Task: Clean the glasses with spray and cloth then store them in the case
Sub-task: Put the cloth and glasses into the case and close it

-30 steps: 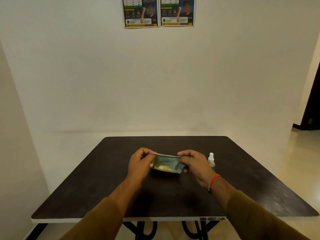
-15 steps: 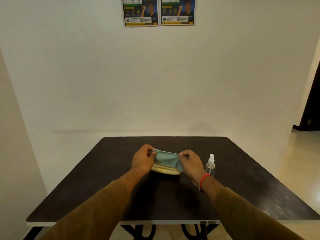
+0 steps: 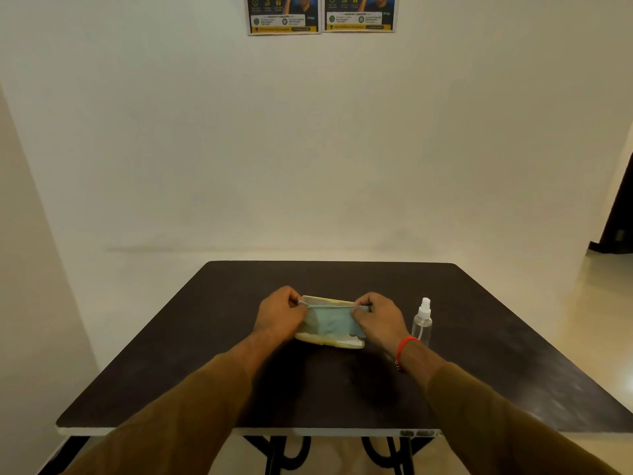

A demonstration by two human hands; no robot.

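My left hand and my right hand each pinch an upper corner of a pale blue cloth, stretched flat between them over the table's middle. Under and behind the cloth lies a cream-coloured case; only its near edge and far rim show. A small clear spray bottle with a white nozzle stands upright just right of my right hand. The glasses are not visible; the cloth and hands may hide them.
The dark square table stands against a white wall, its near edge close to me. A dark doorway opens at the far right. Two posters hang high on the wall.
Both hands have spread the cloth wider and lowered it over the case. The spray bottle has come fully into sight beside the right hand.
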